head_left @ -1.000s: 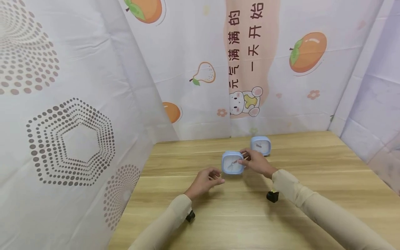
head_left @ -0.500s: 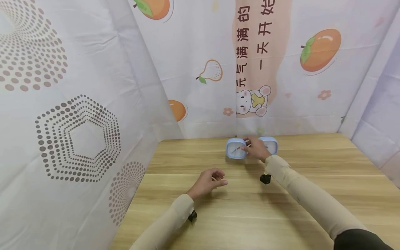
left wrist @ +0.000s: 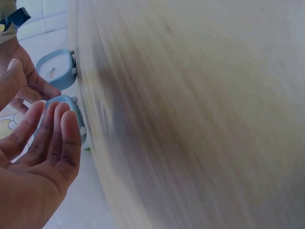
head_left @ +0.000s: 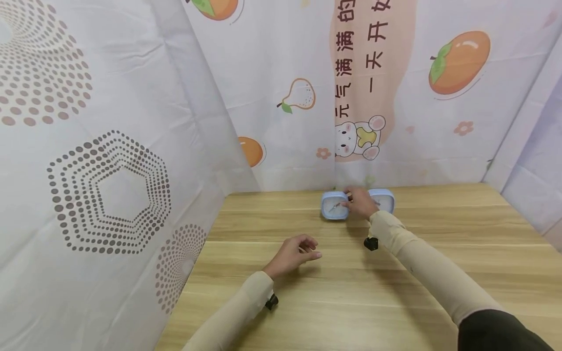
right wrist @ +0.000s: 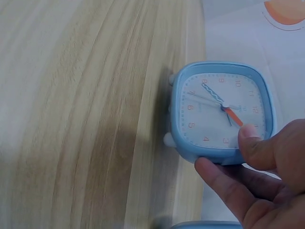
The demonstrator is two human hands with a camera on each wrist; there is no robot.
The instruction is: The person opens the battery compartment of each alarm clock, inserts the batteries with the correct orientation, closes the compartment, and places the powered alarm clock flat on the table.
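My right hand [head_left: 361, 202] pinches a light blue alarm clock [head_left: 334, 206] by its right side. In the right wrist view the thumb lies on the front of the clock [right wrist: 214, 119] and the fingers sit along its side. Its small white feet point to the tabletop, right at the surface. A second, matching alarm clock [head_left: 384, 202] stands just to the right, partly hidden behind the right hand. My left hand [head_left: 291, 256] hovers low over the table nearer to me, fingers loosely bent and holding nothing.
The wooden table [head_left: 281, 224] ends at the back against a white curtain [head_left: 281, 165] printed with fruit and writing. Another white curtain [head_left: 114, 282] with dotted patterns hangs along the left edge. A black wrist camera [head_left: 371, 243] sits beneath the right sleeve.
The right hand has carried the alarm clock away from me to the back of the table, beside the second one. My left hand has stayed nearly in place; the head view has shifted slightly.
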